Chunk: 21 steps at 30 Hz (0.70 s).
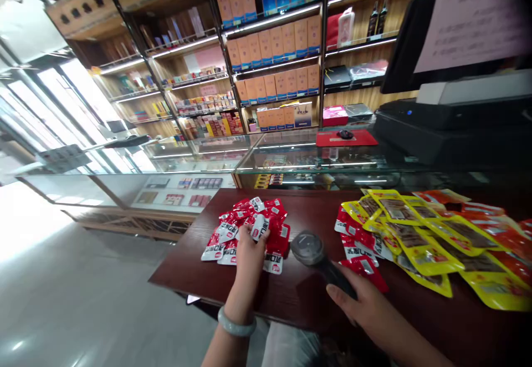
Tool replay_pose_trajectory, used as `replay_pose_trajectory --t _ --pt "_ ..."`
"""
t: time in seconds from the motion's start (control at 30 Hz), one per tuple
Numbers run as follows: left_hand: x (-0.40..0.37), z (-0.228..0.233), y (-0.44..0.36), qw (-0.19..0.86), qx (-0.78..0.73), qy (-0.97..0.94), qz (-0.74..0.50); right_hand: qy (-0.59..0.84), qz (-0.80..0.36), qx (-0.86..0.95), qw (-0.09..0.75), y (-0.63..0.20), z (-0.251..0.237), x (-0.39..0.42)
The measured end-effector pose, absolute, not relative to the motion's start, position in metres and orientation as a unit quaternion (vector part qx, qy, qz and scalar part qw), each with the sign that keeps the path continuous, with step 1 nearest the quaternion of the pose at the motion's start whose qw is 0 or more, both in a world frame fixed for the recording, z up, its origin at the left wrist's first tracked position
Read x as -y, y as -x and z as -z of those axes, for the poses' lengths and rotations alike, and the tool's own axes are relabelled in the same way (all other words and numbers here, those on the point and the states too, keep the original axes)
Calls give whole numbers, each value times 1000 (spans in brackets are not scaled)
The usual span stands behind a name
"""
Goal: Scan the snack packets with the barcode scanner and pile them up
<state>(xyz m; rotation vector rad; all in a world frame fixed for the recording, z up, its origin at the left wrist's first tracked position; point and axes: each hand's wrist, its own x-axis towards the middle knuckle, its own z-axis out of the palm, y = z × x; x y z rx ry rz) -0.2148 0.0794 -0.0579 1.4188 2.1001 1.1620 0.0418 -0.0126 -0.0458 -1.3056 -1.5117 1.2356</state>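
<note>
My left hand (250, 253), with a pale bangle (236, 324) on its wrist, pinches a red and white snack packet (260, 227) above a pile of similar packets (226, 234). My right hand (353, 295) is wrapped round the handle of a dark handheld barcode scanner (308, 249), whose head points left toward the pile. To the right of the scanner lie more red and white packets (366, 267). Yellow snack packets (415, 239) overlap them, with orange packets (494, 223) further right.
The dark wooden table (307, 212) meets a glass display counter (291, 162) at its back. A red mat (361, 137) with a mouse (344, 133) lies on the glass. A monitor (409, 45) stands back right. Shelves of boxes (282, 40) line the wall.
</note>
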Motion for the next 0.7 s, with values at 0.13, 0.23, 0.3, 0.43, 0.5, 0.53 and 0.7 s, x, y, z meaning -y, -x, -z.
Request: replay_pose_trajectory --t 0.13,0.23,0.3,0.43,0.5,0.53,0.7 --pt "-84 55 249 109 -798 -460 -373 479 -484 634 367 -26 44 3" --pt "-83 54 254 18 -808 -483 -336 476 -487 633 369 -25 45 3" --pt "-78 54 244 -56 -803 -504 -313 487 -487 623 370 -33 45 7" --pt "-62 54 196 -48 -728 -625 -277 546 -474 573 386 -64 45 15" --pt "-53 53 164 12 -665 -700 -259 564 -470 551 397 -85 47 17" --pt "-48 53 147 42 -633 -731 -251 572 -464 543 403 -95 48 19" --pt "-31 56 80 93 -551 -807 -192 620 -396 515 440 -128 51 27"
